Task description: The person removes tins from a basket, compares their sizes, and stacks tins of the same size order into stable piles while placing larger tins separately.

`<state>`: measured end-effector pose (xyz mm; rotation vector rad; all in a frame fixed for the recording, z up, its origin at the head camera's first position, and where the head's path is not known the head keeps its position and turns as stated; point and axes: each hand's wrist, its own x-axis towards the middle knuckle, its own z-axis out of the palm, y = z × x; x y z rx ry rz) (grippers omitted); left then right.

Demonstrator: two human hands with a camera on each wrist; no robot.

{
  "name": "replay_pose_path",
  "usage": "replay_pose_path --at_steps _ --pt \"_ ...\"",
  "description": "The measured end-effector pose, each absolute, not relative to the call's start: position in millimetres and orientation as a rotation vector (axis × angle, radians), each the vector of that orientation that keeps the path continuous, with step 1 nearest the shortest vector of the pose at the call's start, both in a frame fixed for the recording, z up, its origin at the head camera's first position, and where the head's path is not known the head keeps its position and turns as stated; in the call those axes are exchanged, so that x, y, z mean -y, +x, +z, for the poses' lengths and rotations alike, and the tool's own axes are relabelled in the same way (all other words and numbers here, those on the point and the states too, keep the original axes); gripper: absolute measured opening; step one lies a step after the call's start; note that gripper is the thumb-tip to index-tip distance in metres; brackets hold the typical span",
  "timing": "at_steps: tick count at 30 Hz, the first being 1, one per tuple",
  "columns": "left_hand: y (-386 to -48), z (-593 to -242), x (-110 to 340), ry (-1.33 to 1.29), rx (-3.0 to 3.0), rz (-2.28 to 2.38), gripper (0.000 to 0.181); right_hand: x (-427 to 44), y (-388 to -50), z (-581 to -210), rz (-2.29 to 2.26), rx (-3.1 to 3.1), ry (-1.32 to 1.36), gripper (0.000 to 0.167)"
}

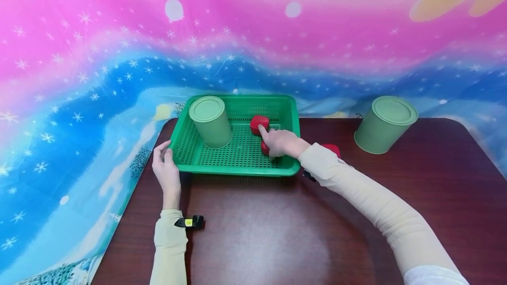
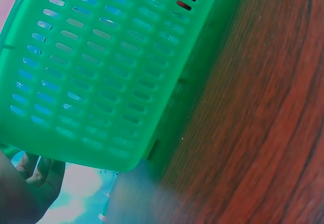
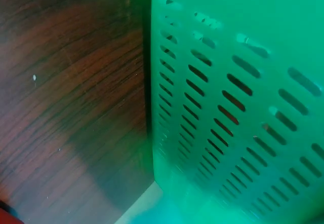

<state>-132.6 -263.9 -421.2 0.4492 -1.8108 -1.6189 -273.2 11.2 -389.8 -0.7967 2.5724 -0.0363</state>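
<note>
While the left hand holds the left rim of the green plastic basket full of small slots, the right hand reaches down into that basket over its right rim. The left hand's fingers bend round the rim near the front corner, with the thumb close by, and they have hold of nothing else. On the right hand, the pointing finger is stretched out and touches a small red lump with rounded corners, which sits toward the back of the basket. A second small red thing is in the basket too, just in front of the first and partly hidden by that hand. I cannot tell if the right hand pinches it or only rests beside it.

A pale green round can with a flat lid stands in the left part of the basket. Another pale green can, wider than the first, stands well to the right of the basket on the dark red-brown wooden table. One more red thing lies just right of the basket, mostly hidden behind the right arm.

So the filling looks partly done: one can and two red things are in, and the wider can and one red thing are out.
</note>
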Motion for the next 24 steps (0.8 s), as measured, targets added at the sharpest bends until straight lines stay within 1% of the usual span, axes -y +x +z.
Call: replay_pose_path --at_steps 6,13,19,24 --pt "-130 -418 262 0.429 1.795 -1.639 0.032 -16 -274 -388 -0.306 -2.623 -0.883 0.107" --pt "-130 -414 260 0.441 1.821 -1.611 0.033 -20 -276 -387 -0.625 -2.662 -0.990 0.105" --pt "-129 -413 259 0.450 1.822 -1.607 0.033 -30 -272 -375 -0.907 -2.668 -0.992 0.101" --pt "-129 -414 260 0.453 1.804 -1.633 0.033 -46 -267 -362 -1.174 -2.682 -0.937 0.103"
